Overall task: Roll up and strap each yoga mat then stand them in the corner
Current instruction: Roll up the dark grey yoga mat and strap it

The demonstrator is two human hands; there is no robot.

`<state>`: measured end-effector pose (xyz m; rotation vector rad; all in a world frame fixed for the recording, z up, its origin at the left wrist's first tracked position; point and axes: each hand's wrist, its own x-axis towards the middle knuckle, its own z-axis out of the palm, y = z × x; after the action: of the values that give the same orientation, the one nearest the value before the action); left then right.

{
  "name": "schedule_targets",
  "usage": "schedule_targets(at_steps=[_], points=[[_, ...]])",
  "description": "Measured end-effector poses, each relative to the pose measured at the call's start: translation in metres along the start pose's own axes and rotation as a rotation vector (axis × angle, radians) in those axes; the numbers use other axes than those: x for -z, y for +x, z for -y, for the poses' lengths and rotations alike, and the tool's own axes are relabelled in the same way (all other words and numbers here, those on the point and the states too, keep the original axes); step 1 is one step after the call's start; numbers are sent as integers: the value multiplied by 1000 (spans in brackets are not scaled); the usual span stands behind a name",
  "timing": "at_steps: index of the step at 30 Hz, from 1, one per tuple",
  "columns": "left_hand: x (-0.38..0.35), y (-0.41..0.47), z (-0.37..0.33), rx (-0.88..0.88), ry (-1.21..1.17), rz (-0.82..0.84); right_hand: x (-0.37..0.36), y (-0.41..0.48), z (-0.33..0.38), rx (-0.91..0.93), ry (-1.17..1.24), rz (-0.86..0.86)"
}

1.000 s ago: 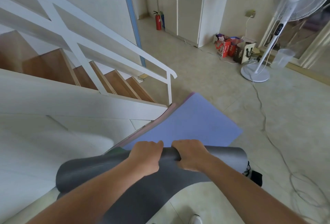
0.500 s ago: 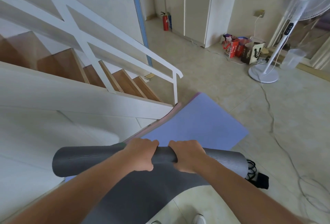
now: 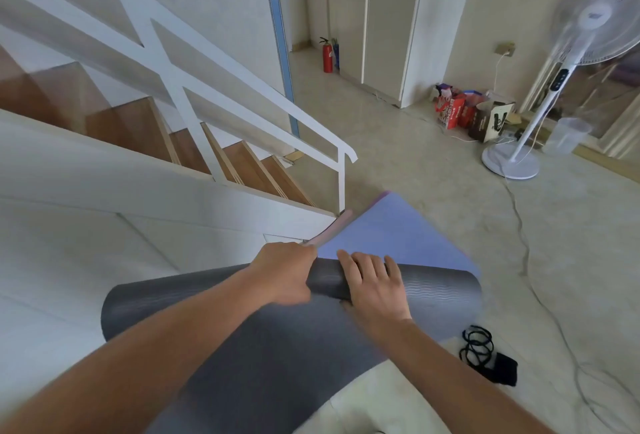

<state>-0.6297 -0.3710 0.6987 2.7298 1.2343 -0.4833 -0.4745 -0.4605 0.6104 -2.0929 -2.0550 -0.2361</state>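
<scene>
Grey mat (image 3: 440,290) only part-rolled on the floor (image 3: 433,163): left hand (image 3: 287,277) curls its fingers over the roll, right hand (image 3: 375,290) presses it with fingers flat and spread; purple mat (image 3: 391,229) unrolled, straps (image 3: 479,347) unused.

The half-rolled mat (image 3: 443,290) overlaps the flat mat (image 3: 398,229) by the stairs (image 3: 242,163); straps (image 3: 478,347) lie right.

A wooden staircase (image 3: 135,128) with a white railing (image 3: 221,63) fills the upper left of the frame. A red fire extinguisher (image 3: 327,56) stands by tall cream cabinets (image 3: 388,18) at top centre. At right are red snack boxes (image 3: 453,111), a white standing fan (image 3: 554,87), a clear plastic jug (image 3: 566,135) and a cable (image 3: 519,219) trailing across the floor.
</scene>
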Motion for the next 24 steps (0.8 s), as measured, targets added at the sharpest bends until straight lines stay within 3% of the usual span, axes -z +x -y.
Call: schedule_targets(at_steps=[2,5,8,10,12,15,20,22,24], points=[[24,2,7,6,-121,130,3,10,-4,25,16,-154],[53,0,22,-14,-96,220,34,39,-7,151,94,-17],[63,-8,32,-53,241,10,81,68,-11,121,290,306],[63,-12,34,-44,458,-168,106,86,-12,90,356,362],[70,-15,39,-15,474,-275,120,98,-10,125,268,319],[98,-19,52,53,312,-312,111,106,4,145,86,117],[141,-24,66,68,156,-130,97,109,15,115,-108,-224],[151,-27,69,69,82,-59,111,120,14,163,-91,-150],[152,-32,70,57,144,-99,132,131,8,181,41,32]])
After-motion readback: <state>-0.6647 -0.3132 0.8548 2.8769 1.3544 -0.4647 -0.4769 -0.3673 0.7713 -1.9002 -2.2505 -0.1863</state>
